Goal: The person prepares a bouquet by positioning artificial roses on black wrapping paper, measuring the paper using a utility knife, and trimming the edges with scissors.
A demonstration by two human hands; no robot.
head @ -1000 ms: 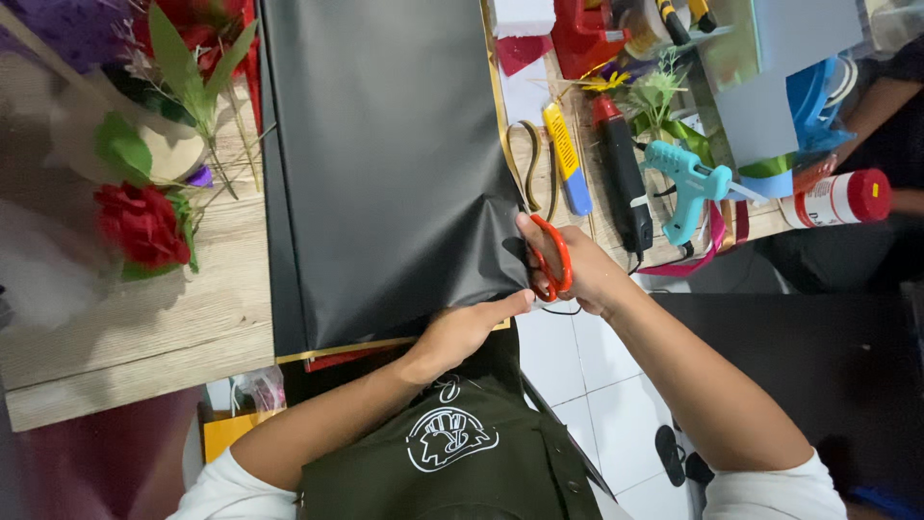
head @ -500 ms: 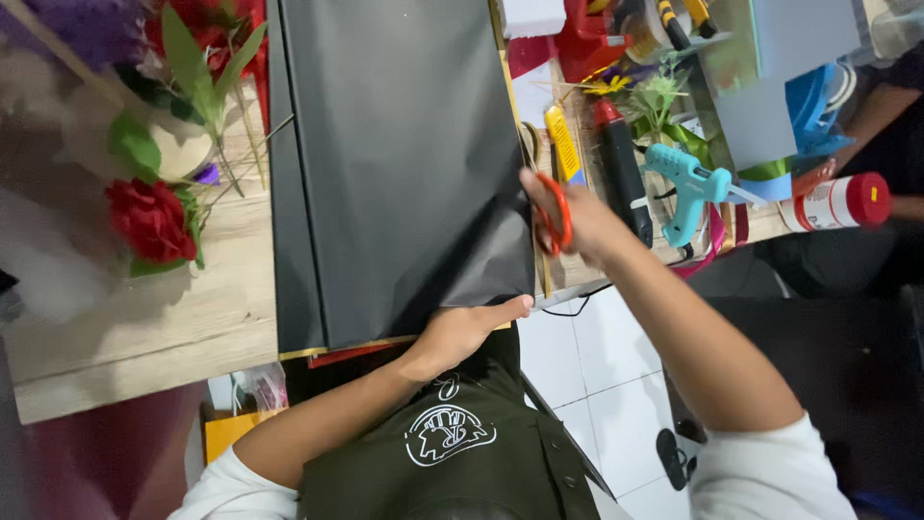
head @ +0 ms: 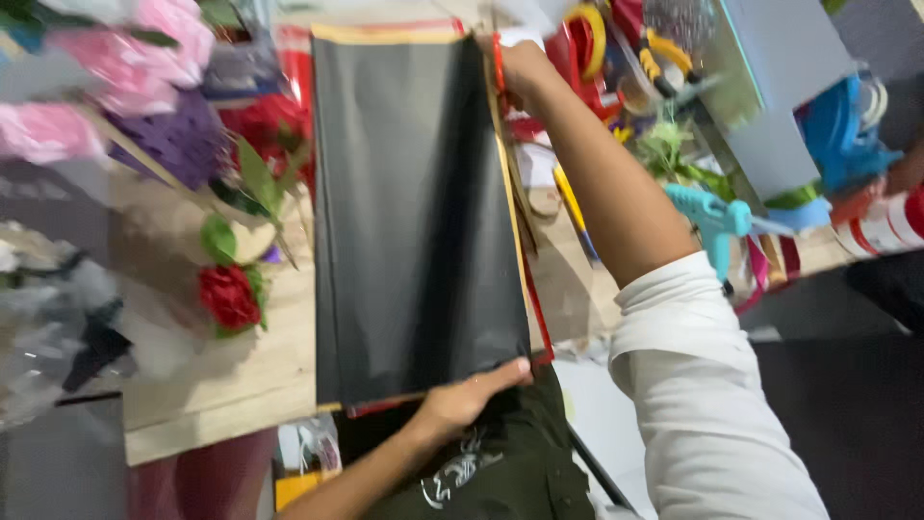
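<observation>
A large black sheet (head: 414, 212) lies flat on the wooden table (head: 221, 385), with yellow and red sheets showing at its edges. My left hand (head: 467, 397) presses the sheet's near right corner with its fingers on the edge. My right hand (head: 525, 65) reaches over the sheet's far right corner. It grips red-handled scissors (head: 498, 60), whose blades are hidden by the hand and by blur.
An artificial red rose (head: 229, 294) with green leaves lies left of the sheet, with pink flowers (head: 144, 39) and purple material (head: 183, 140) behind it. To the right are a blue glue gun (head: 717, 217), a grey-blue box (head: 780, 87), a red-and-white can (head: 890, 226) and mixed craft clutter.
My right hand with the scissors has travelled along the sheet's right edge from the near corner to the far corner. My left hand has stayed at the near edge.
</observation>
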